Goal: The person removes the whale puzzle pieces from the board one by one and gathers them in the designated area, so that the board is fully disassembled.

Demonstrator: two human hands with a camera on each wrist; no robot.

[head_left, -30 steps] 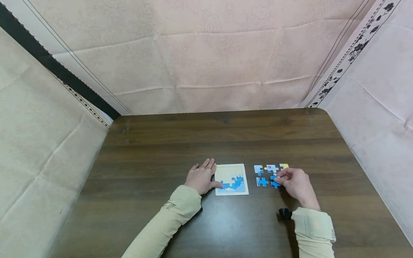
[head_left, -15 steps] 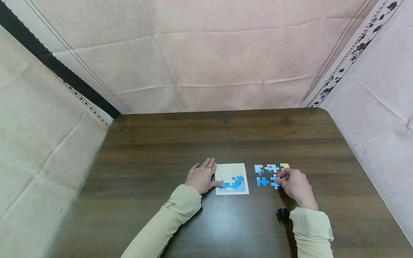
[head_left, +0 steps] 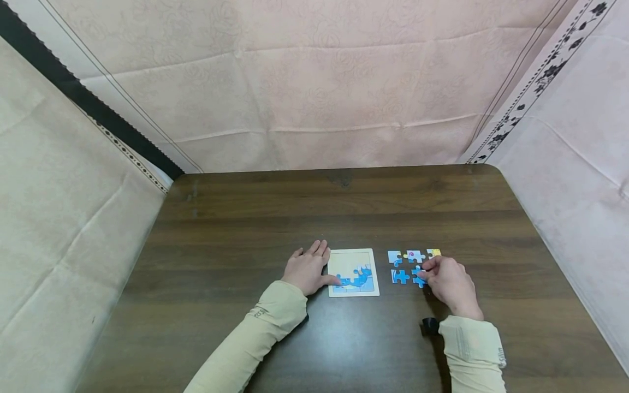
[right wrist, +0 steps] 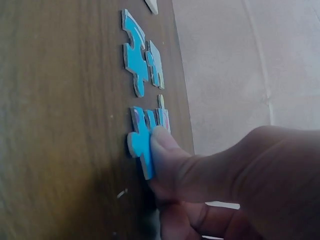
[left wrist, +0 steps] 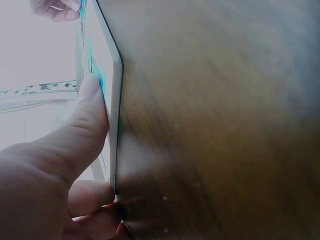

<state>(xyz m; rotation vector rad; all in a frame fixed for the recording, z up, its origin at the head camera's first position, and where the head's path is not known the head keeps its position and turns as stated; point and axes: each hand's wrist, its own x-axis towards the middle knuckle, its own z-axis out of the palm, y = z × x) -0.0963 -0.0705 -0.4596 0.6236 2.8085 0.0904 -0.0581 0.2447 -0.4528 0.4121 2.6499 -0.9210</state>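
A square puzzle tray (head_left: 343, 263) with a pale rim lies on the table; blue pieces fill its lower part, and its upper part shows bare cream. My left hand (head_left: 306, 272) rests at the tray's left side, fingers fairly straight and thumb over the rim onto the picture. To the right, my right hand (head_left: 452, 281) pinches a blue puzzle piece (right wrist: 141, 142) at its edge between thumb and fingers, close over the table. Beside that piece lie a blue piece (head_left: 400, 277), a blue-and-white piece (head_left: 394, 257), a light piece (head_left: 414, 256) and a yellow-cornered piece (head_left: 434, 252).
The brown wooden table (head_left: 236, 229) ends at a far edge with a pale patterned cloth (head_left: 314, 98) behind it. More cloth hangs at both sides. A black strap-like device (head_left: 430, 326) sits at the right wrist, by the sleeve cuff.
The right wrist and forearm have shifted slightly left while the fingers stay at the same blue puzzle piece. The left hand and the tray hold still.
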